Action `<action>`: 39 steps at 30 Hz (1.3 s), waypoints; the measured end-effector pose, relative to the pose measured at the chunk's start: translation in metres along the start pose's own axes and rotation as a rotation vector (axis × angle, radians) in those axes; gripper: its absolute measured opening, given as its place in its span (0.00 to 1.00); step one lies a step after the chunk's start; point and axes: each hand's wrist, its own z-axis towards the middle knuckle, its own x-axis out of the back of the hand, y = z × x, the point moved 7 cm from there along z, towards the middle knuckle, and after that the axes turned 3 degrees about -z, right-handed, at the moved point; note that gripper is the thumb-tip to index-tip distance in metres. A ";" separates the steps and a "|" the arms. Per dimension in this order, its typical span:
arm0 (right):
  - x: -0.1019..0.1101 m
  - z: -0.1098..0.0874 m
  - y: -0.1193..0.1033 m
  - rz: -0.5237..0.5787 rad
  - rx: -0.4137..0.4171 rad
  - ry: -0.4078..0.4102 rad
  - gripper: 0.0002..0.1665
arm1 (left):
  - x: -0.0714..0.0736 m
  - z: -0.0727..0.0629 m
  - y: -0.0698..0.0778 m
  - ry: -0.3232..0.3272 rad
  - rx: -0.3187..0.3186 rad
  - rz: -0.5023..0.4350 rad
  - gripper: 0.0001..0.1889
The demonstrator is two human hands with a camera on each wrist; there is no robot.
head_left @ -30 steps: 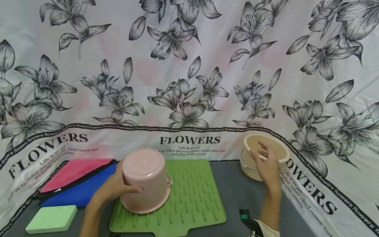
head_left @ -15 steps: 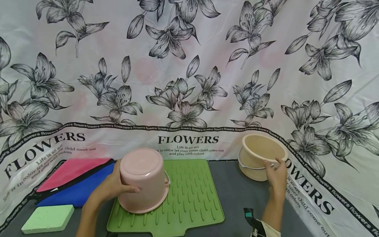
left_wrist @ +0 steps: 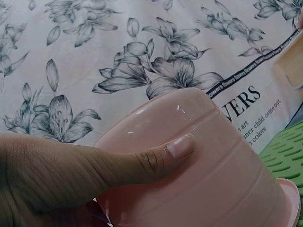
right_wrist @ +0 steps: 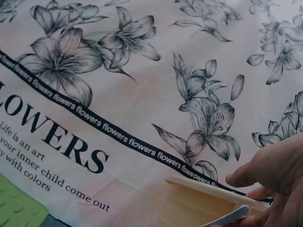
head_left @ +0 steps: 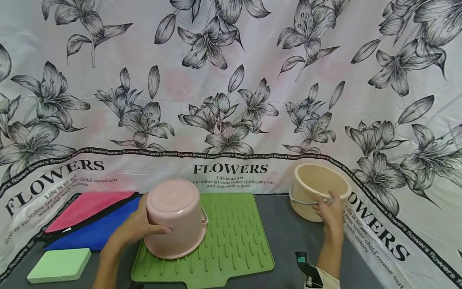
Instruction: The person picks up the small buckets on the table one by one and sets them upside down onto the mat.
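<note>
A pink bucket [head_left: 177,220] stands upside down on the green draining mat [head_left: 238,241]. My left hand [head_left: 135,226] grips its left side, and the left wrist view shows the thumb [left_wrist: 173,151] lying along the pink wall. To the right, a cream bucket [head_left: 306,188] sits upright with its mouth up. My right hand [head_left: 331,212] is at its near rim, the curled fingers pinching the thin white handle [head_left: 301,202]. In the right wrist view the handle [right_wrist: 232,216] runs up to those fingers, and part of the bucket [right_wrist: 199,203] lies below the frame.
A light green sponge-like block [head_left: 59,265] lies at the left front. Behind it rests a pink and blue pouch [head_left: 90,220] with a black band. A flower-printed cloth [head_left: 231,120] hangs behind the dark grey table [head_left: 281,233].
My right hand has come down out of the cream bucket's mouth to its near right rim, then shifted left to the handle. The left hand and pink bucket stay in place.
</note>
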 end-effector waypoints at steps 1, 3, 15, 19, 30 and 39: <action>-0.001 0.000 0.000 0.001 -0.001 -0.002 0.42 | 0.000 0.000 0.000 -0.001 0.002 -0.006 0.67; -0.001 0.000 -0.001 0.002 -0.006 0.009 0.38 | 0.001 0.000 0.000 -0.001 0.003 -0.006 0.67; 0.002 -0.010 -0.005 -0.038 -0.062 -0.151 0.27 | 0.003 0.001 0.003 0.002 -0.015 -0.011 0.66; 0.010 -0.016 0.000 -0.083 -0.100 -0.241 0.25 | 0.003 0.002 0.004 0.003 -0.015 0.015 0.67; 0.022 -0.026 -0.001 -0.275 -0.053 -0.435 0.24 | 0.002 0.000 0.002 0.000 0.003 0.018 0.69; 0.023 -0.035 -0.002 -0.308 -0.003 -0.490 0.21 | 0.003 -0.001 0.002 -0.002 -0.010 0.003 0.68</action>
